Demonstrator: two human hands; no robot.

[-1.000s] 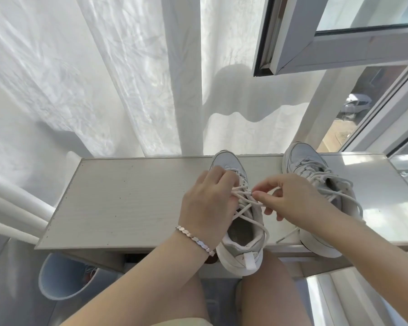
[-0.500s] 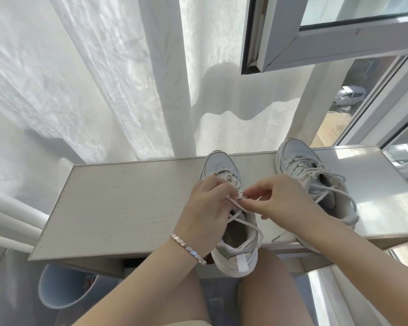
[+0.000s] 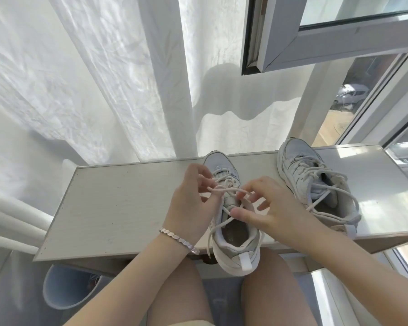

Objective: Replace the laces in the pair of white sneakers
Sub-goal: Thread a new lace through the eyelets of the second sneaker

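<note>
White curtains (image 3: 104, 78) hung behind a narrow pale shelf (image 3: 116, 208) by the window, and both sneakers sat on it. The person's left hand (image 3: 189, 208) had its fingers curled round one stretch of the lace (image 3: 226, 189). The right hand (image 3: 269, 208) pinched the same lace at its fingertips, with the other fingers fanned out loose. The lace ran straight between the two sets of fingers. The near sneaker (image 3: 236, 243) sat right under them, its heel poking past the shelf's front edge. The second sneaker (image 3: 316, 184) stood off to the right of the right fingers, laced up (pretty loosely, loops flopping around). A silvery bracelet (image 3: 178, 240) sat on the left wrist.
</note>
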